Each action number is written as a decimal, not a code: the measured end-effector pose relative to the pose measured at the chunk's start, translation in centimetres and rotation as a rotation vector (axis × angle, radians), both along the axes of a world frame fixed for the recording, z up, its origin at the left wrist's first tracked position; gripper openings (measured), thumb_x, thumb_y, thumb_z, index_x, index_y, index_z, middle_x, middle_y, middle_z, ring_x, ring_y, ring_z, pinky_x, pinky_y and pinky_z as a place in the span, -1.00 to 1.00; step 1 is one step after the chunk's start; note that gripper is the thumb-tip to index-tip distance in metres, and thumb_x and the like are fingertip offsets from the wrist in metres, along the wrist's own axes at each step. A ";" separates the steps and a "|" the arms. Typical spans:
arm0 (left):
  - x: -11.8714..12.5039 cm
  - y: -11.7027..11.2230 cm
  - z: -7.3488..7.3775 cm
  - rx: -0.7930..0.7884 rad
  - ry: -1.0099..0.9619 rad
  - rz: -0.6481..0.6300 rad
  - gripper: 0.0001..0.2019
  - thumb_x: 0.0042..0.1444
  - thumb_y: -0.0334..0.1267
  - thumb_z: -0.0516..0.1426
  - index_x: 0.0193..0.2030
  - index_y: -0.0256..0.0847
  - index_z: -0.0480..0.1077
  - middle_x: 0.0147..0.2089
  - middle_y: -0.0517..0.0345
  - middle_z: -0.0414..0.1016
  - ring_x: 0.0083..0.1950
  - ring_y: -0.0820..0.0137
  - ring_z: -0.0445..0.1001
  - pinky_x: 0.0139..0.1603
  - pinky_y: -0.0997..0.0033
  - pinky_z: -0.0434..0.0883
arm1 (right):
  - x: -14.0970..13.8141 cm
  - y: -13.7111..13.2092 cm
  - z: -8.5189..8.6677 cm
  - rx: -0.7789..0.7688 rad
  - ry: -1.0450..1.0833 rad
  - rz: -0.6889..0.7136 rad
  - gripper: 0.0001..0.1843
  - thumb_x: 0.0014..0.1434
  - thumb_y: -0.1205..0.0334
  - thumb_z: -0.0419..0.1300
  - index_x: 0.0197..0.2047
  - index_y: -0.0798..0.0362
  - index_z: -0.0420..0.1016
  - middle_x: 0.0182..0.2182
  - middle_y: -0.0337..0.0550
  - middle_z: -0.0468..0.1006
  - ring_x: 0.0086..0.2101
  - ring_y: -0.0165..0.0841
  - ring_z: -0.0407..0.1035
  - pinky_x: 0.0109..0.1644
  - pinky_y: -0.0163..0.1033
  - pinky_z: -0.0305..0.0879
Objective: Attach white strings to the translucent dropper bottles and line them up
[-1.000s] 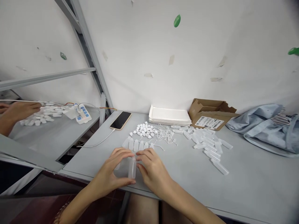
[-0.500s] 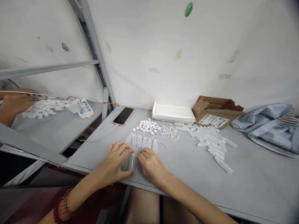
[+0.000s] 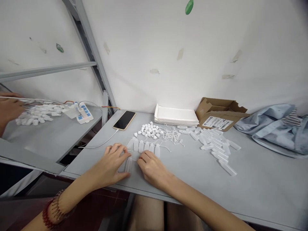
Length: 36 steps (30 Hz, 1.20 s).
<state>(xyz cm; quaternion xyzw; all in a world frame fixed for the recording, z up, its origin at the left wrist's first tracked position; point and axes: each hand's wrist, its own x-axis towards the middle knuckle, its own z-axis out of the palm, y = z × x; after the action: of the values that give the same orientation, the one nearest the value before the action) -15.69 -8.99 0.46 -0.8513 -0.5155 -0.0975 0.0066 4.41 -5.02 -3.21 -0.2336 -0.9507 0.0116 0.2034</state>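
Note:
My left hand (image 3: 114,165) curls round a small clear plastic tube (image 3: 128,165), thumb at its lower end and fingertips at its top. A thin white string (image 3: 134,160) runs from the top of this tube to my right hand (image 3: 151,165), whose fingers are pinched together on it. Just beyond both hands lies a row of several similar tubes (image 3: 146,146), some with strings trailing from them. Past that row are a pile of small white caps (image 3: 149,130) and a tangle of loose white strings (image 3: 172,134).
More clear tubes (image 3: 215,142) lie heaped to the right, before an open cardboard box (image 3: 220,115). A stack of white trays (image 3: 176,116) stands by the wall, a charging phone (image 3: 124,120) at left, bluish fabric (image 3: 271,128) far right. Another person's hand (image 3: 11,107) works at the left table.
Both hands have shifted slightly left with the tube, partly as the whole view shifts. The right hand sits a little farther from the tube, and the string between them shows more.

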 end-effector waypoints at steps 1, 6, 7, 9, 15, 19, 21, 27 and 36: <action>0.0 0.0 0.0 -0.004 0.005 0.003 -0.69 -0.06 -0.14 0.21 -0.13 -0.11 0.40 -0.08 0.00 0.39 -0.03 0.11 0.27 -0.12 0.16 0.23 | 0.6 -0.1 0.3 -0.023 0.035 0.005 -0.79 0.07 0.59 0.03 -0.36 0.16 0.43 -0.35 -0.01 0.45 -0.27 -0.25 0.26 -0.20 -0.21 0.30; -0.2 0.4 -0.4 -0.027 0.032 0.016 -0.60 -0.06 -0.08 0.22 -0.05 -0.08 0.39 -0.06 0.01 0.39 0.01 0.08 0.28 -0.12 0.17 0.24 | 6.3 0.1 2.2 -0.083 0.309 -0.058 -0.75 0.19 0.52 -0.04 -0.23 0.12 0.42 -0.32 -0.02 0.49 -0.23 -0.26 0.30 -0.13 -0.15 0.33; -0.4 0.4 -0.4 -0.020 0.027 0.019 -0.59 -0.07 -0.08 0.22 -0.04 -0.07 0.39 -0.05 0.01 0.40 0.01 0.08 0.28 -0.12 0.17 0.24 | 8.0 0.3 2.5 -0.081 0.346 -0.096 -0.76 0.22 0.49 -0.04 -0.22 0.10 0.42 -0.32 -0.03 0.50 -0.23 -0.26 0.32 -0.13 -0.13 0.33; -0.7 0.5 -0.4 0.010 0.011 0.027 -0.57 -0.08 -0.05 0.23 -0.02 -0.03 0.40 -0.05 0.03 0.42 0.01 0.07 0.30 -0.12 0.18 0.26 | 11.6 1.0 2.6 -0.075 0.363 -0.212 -0.77 0.24 0.43 -0.03 -0.21 0.05 0.42 -0.33 -0.04 0.51 -0.23 -0.25 0.35 -0.13 -0.10 0.33; 1.9 1.2 1.6 0.105 -0.081 0.032 -0.58 0.04 0.04 0.15 0.03 -0.01 0.37 -0.02 0.03 0.41 0.04 0.07 0.29 -0.07 0.14 0.27 | 21.6 3.6 2.0 -0.095 0.280 -0.652 -0.85 0.18 0.31 0.07 -0.27 0.04 0.47 -0.32 -0.03 0.55 -0.24 -0.18 0.42 -0.14 -0.06 0.33; 8.8 4.0 3.3 0.078 -0.238 -0.047 -0.73 0.19 -0.14 0.03 -0.03 -0.12 0.40 -0.06 0.03 0.42 0.03 0.16 0.27 0.03 0.10 0.25 | 23.7 5.2 3.3 -0.284 0.094 -0.728 -0.80 0.10 0.36 0.13 -0.19 0.06 0.50 -0.23 -0.05 0.55 -0.17 -0.19 0.39 -0.12 -0.13 0.30; 12.8 6.3 3.2 -0.014 -0.250 -0.086 -0.74 0.20 -0.21 0.02 -0.05 -0.19 0.42 -0.12 0.01 0.44 0.00 0.16 0.28 0.00 0.11 0.27 | 23.4 6.0 4.2 -0.363 -0.025 -0.707 -0.71 0.04 0.43 0.15 -0.15 0.03 0.51 -0.18 -0.09 0.55 -0.11 -0.20 0.36 -0.09 -0.17 0.26; 20.0 12.6 0.6 -0.107 -0.248 -0.021 -0.81 0.07 -0.36 0.08 -0.41 -0.31 0.51 -0.38 -0.11 0.49 -0.14 0.08 0.37 -0.18 0.15 0.33 | 22.2 7.8 4.5 -0.377 -0.180 -0.795 -0.58 -0.07 0.60 0.09 -0.19 0.03 0.54 -0.18 -0.10 0.57 -0.08 -0.14 0.31 -0.07 -0.10 0.13; 21.2 13.3 -0.7 -0.151 -0.479 0.000 -0.83 -0.03 -0.43 0.15 -0.57 -0.24 0.51 -0.49 0.01 0.52 -0.22 0.14 0.44 -0.24 0.23 0.38 | 22.9 7.2 4.4 -0.398 -0.121 -0.806 -0.72 -0.01 0.53 0.13 -0.23 0.10 0.51 -0.21 -0.02 0.55 -0.08 -0.15 0.32 -0.06 -0.10 0.17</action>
<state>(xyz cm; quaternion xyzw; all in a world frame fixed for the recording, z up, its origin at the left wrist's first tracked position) 5.52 4.26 -0.22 -0.8021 -0.5081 -0.2576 -0.1792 27.34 2.21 1.18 -0.6201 -0.7733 0.1002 0.0867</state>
